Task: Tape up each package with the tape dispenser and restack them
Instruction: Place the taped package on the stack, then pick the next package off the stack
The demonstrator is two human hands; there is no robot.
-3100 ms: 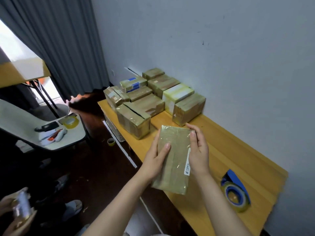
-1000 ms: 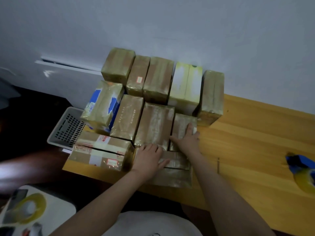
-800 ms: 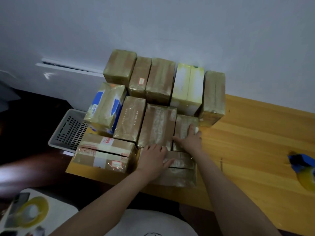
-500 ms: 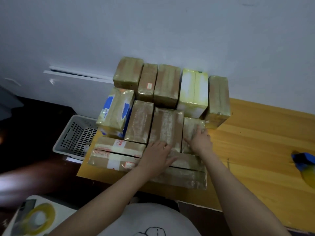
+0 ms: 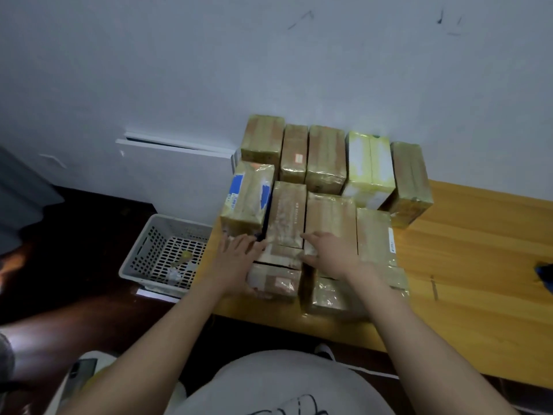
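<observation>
Left hand point(image 5: 236, 260) and right hand point(image 5: 332, 256) rest on taped packages point(image 5: 330, 214).

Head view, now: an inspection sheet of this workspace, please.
Surface: yellow wooden table, against a pale wall.
Job's things: brown tape-wrapped cardboard packages packed in rows at the table's left end; blue tape dispenser cut off at the right edge.
Clutter: white perforated plastic basket on the floor, left of the table.
Hands: left hand and right hand rest, fingers extended, on the front packages.
Cables: nothing seen.
Surroundings: dark floor.
</observation>
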